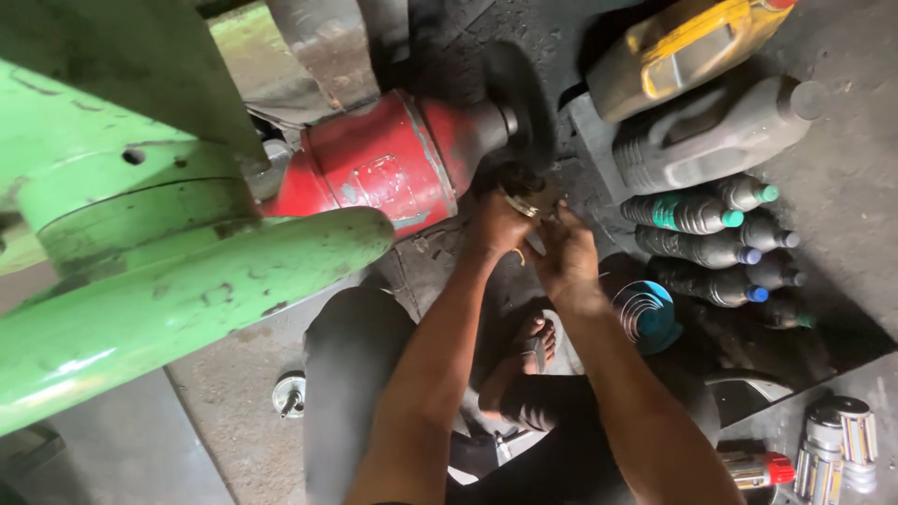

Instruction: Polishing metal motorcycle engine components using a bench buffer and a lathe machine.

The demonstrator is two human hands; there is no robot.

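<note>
Left hand [498, 224] and right hand [564, 254] both gripping a small metal part [530, 201], pressed near the black wheel [517, 103] of a red motor [388, 164], dark bottles [711, 234] nearby

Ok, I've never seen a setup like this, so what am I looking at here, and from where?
There is one picture, from a camera worn on a person's head, looking down at their own arms and legs on a workshop floor. The left hand and right hand meet on a small metal part, held beside the dark wheel of a red motor. A green machine frame fills the left. On the right lie grimy bottles, a grey jug and a yellow jug. How the fingers grip is unclear.
</note>
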